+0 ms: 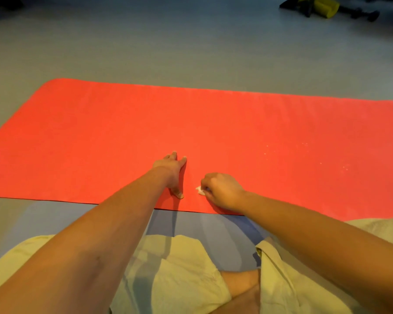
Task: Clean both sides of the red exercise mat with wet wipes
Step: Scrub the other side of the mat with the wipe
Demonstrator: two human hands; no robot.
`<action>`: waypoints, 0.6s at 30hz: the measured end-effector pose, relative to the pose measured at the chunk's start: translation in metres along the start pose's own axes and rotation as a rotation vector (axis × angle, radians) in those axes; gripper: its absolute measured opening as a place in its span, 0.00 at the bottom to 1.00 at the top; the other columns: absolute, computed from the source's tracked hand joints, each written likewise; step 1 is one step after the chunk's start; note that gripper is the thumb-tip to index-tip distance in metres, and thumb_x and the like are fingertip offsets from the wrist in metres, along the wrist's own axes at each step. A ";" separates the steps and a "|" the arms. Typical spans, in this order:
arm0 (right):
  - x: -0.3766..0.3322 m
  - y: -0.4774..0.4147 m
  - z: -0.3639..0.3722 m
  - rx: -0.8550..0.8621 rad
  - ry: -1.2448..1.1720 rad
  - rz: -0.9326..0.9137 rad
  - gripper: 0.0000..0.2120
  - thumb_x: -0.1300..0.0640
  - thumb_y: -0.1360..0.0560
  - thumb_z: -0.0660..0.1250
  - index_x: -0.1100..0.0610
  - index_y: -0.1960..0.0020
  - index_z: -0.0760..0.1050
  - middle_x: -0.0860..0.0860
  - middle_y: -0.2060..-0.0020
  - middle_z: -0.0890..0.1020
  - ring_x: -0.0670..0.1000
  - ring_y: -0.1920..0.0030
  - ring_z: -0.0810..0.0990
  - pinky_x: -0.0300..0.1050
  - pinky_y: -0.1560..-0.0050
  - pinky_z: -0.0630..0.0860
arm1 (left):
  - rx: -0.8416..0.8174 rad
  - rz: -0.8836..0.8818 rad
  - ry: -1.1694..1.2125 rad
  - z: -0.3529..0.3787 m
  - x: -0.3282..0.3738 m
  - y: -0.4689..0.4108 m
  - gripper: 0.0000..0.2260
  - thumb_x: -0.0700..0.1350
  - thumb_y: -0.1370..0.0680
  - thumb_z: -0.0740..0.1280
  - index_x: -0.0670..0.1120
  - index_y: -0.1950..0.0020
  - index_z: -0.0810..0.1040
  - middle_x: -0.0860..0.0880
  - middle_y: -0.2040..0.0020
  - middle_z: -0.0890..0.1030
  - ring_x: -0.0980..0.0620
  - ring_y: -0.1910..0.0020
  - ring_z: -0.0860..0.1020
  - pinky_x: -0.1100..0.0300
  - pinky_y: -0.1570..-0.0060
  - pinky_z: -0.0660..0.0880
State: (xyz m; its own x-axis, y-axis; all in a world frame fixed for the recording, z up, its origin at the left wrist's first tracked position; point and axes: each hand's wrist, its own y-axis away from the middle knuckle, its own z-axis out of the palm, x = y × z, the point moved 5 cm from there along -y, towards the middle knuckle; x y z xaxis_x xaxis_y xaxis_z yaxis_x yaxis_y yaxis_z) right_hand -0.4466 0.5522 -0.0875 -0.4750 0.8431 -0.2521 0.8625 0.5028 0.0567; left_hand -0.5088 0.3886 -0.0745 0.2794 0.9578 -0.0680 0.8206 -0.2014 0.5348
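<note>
Your flat, matte red exercise mat (100, 132) lies unrolled across the smooth grey floor (168, 41); your left hand (171, 171) rests on it near its near long edge, fingers straight and spread, thumb pointing back toward you; just beside it, your right hand (222, 191) curls its fingers tight round a small crumpled white wet wipe (200, 190), held against the mat; pale specks (304, 155) dot the surface further right.

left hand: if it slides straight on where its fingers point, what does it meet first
Only bare red mat: the left hand points at the far edge, and the way looks free up to the grey floor.
</note>
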 end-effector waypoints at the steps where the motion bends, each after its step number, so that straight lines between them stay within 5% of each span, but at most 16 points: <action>1: 0.004 -0.006 -0.003 0.026 -0.012 0.067 0.08 0.53 0.23 0.64 0.55 0.52 0.80 0.53 0.54 0.81 0.59 0.53 0.80 0.52 0.59 0.76 | -0.002 0.001 -0.005 0.000 0.000 0.000 0.69 0.67 0.41 0.83 0.56 0.15 0.41 0.46 0.14 0.41 0.46 0.15 0.48 0.46 0.21 0.62; 4: 0.005 -0.015 -0.005 0.053 -0.007 0.206 0.08 0.55 0.23 0.64 0.56 0.50 0.80 0.54 0.52 0.81 0.61 0.51 0.80 0.53 0.57 0.76 | 0.002 -0.017 -0.005 -0.002 0.001 0.001 0.69 0.67 0.42 0.84 0.57 0.15 0.41 0.46 0.14 0.41 0.45 0.15 0.48 0.45 0.22 0.63; 11: -0.024 0.019 0.017 -0.080 0.052 0.074 0.07 0.60 0.24 0.63 0.58 0.50 0.79 0.57 0.51 0.81 0.62 0.52 0.80 0.50 0.61 0.69 | 0.001 -0.026 -0.001 -0.005 0.003 0.001 0.68 0.66 0.41 0.84 0.57 0.15 0.42 0.44 0.15 0.41 0.44 0.15 0.47 0.45 0.22 0.64; 18: -0.029 0.022 0.018 -0.032 0.013 0.052 0.03 0.63 0.26 0.65 0.58 0.57 0.77 0.57 0.57 0.80 0.62 0.55 0.79 0.48 0.64 0.65 | -0.015 -0.023 -0.006 -0.007 0.004 -0.004 0.69 0.66 0.42 0.84 0.57 0.15 0.41 0.43 0.15 0.41 0.43 0.15 0.48 0.45 0.22 0.64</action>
State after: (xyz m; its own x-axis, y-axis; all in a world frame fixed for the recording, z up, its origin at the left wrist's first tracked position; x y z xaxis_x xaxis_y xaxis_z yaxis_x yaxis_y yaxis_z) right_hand -0.4106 0.5356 -0.0967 -0.4324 0.8703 -0.2356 0.8799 0.4644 0.1006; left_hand -0.5145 0.3943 -0.0704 0.2635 0.9608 -0.0860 0.8192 -0.1758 0.5460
